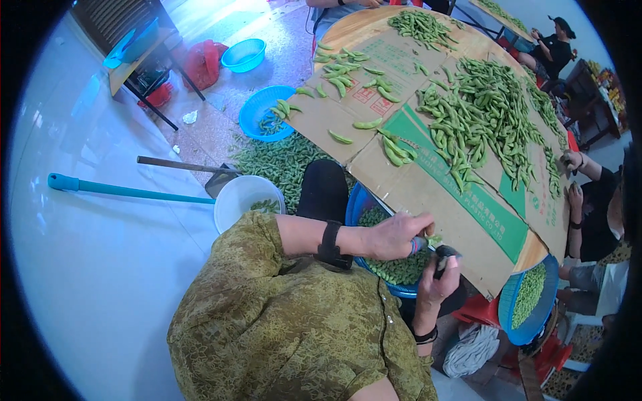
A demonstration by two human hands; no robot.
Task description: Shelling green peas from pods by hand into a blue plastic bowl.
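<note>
My left hand [393, 236] is closed at the table's near edge, with a blue-and-dark wrap on one finger. A small green bean pod [435, 240] shows at its fingertips. Close against it, my right hand [438, 279] is also closed, its tips around a dark piece [446, 253]; whether this is a tool or a finger cover I cannot tell. Under both hands stands a blue basin [403, 291] holding shelled green beans [396, 270]. Before me, cardboard [468, 257] covers the table and bears a large heap of green pods [478, 120], with loose pods to its left.
Empty pods [274, 164] litter the floor left of my leg, beside a white bucket [231, 208], a blue-handled pole [130, 190] and a blue basin [249, 110]. At right, another person's hands [574, 195] reach the table edge, above a blue basin of beans [552, 294].
</note>
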